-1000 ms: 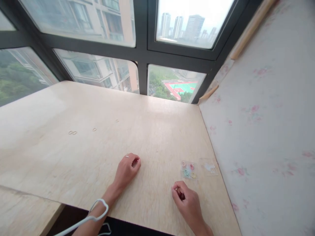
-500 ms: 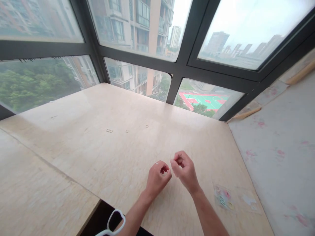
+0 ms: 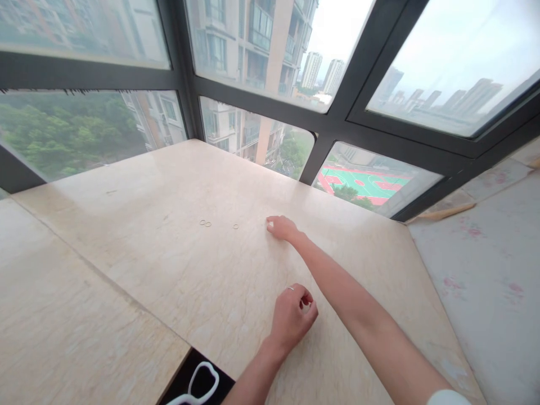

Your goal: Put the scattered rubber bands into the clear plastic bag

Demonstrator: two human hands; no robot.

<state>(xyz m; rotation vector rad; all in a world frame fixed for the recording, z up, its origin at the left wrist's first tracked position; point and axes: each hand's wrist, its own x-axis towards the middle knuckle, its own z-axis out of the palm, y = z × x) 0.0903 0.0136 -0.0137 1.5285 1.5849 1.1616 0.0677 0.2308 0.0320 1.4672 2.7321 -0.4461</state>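
Observation:
My right hand (image 3: 280, 226) reaches far forward over the pale wooden table (image 3: 126, 270). Its fingertips are pressed together on the surface; what they pinch is too small to make out. Just left of it lie a single small thin ring (image 3: 235, 226) and a pair of small rings (image 3: 205, 223), touching each other. My left hand (image 3: 293, 316) rests on the table near the front, curled into a loose fist, with a ring on one finger. The inside of that fist is hidden.
Large windows in a dark frame (image 3: 337, 121) run along the table's far edge. A wall with a pale floral pattern (image 3: 489, 264) closes the right side. A white looped cord (image 3: 200, 387) hangs in the dark gap at the front edge. A seam (image 3: 84, 264) crosses the tabletop at left.
My right hand has left the left hand and stretched forward to where a third small ring lay. My left hand has stayed curled near the front. The view has swung further left.

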